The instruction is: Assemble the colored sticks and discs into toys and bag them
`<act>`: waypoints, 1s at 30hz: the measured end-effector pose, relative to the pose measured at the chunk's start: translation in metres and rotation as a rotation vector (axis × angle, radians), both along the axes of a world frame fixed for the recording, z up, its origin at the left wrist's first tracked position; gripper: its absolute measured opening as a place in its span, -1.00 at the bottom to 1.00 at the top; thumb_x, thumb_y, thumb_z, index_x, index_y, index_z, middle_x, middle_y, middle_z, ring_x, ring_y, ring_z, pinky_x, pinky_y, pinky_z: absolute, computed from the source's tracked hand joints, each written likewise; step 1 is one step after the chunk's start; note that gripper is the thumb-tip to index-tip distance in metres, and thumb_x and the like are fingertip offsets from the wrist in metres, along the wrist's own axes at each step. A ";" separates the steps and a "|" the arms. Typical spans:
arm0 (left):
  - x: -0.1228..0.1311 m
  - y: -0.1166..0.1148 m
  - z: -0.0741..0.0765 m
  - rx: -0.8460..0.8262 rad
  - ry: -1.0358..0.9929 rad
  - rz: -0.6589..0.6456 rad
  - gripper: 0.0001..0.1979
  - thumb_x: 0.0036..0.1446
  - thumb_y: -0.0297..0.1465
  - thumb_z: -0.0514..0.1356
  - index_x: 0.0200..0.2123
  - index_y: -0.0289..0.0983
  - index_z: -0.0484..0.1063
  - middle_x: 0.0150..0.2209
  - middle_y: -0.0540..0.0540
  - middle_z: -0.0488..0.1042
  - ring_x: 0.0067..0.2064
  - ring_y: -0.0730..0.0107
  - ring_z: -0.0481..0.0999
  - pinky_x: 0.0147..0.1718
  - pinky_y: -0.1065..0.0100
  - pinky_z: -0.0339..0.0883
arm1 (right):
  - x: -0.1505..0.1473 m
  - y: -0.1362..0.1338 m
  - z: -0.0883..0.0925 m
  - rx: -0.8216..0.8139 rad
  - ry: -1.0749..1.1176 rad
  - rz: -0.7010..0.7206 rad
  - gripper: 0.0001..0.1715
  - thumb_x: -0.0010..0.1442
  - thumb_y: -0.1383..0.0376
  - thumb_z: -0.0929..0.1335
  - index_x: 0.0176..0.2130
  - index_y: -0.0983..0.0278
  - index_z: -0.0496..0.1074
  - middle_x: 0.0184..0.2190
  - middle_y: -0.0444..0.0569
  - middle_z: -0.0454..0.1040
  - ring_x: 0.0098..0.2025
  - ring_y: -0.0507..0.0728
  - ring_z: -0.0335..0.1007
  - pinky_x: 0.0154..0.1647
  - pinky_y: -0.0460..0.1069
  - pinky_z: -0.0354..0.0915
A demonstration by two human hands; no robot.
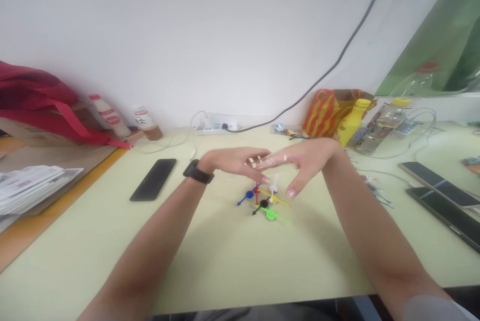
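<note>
Near me, the coloured arrow pieces (264, 203) lie clustered on the table (262, 266), below my right hand (313, 157), spread wide, and my left hand (233, 161), whose grip I cannot tell, with a power strip (214, 128) beyond.

A pale yellow-green table (232, 266) carries coloured arrow spinners (264, 204), three phones (153, 180), a power strip (212, 129) and bottles (350, 122)

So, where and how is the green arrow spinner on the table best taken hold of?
Probably pinch the green arrow spinner by its round hub, coming from the near side. The hub looks broader than the thin pointer and sits at the front of the cluster, while the black arrow spinner crowds its far side.
</note>
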State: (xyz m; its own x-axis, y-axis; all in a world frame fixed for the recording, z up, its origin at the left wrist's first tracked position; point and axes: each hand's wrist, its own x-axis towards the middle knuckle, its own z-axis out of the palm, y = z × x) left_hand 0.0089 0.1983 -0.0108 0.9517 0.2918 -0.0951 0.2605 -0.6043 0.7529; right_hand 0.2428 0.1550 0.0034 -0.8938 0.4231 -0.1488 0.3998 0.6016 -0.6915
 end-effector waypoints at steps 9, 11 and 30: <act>-0.011 0.016 -0.004 -0.029 0.036 0.012 -0.53 0.18 0.00 0.29 0.00 -0.20 0.44 -0.10 -0.08 0.45 -0.05 0.15 0.44 -0.10 0.25 0.30 | 0.009 -0.011 0.019 0.045 0.072 -0.129 -0.33 0.21 0.03 0.48 0.26 0.11 0.48 0.24 -0.02 0.48 0.31 0.27 0.33 0.33 0.10 0.25; -0.015 0.021 -0.008 -0.122 0.010 0.025 -0.49 0.22 0.00 0.27 0.10 -0.18 0.43 0.02 -0.13 0.46 0.05 0.12 0.44 0.01 0.20 0.34 | 0.011 -0.012 0.023 0.095 0.090 -0.229 -0.44 0.23 0.02 0.46 0.16 0.14 0.55 0.14 -0.01 0.56 0.20 0.25 0.43 0.24 0.09 0.32; -0.040 0.048 -0.021 -0.204 -0.058 0.122 -0.37 0.26 -0.04 0.25 0.31 -0.12 0.33 0.12 -0.20 0.46 0.15 0.07 0.45 0.16 0.10 0.33 | 0.019 -0.007 0.020 0.259 0.255 -0.488 -0.59 0.26 0.00 0.40 -0.11 0.23 0.64 -0.09 0.01 0.64 -0.07 0.19 0.51 -0.08 0.03 0.35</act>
State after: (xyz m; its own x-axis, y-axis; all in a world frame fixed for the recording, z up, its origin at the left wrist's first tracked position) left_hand -0.0313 0.2462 -0.0319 0.9163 0.3849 -0.1104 0.2752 -0.4051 0.8719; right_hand 0.2620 0.1481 0.0230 -0.5811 0.7870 0.2072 0.5128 0.5518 -0.6577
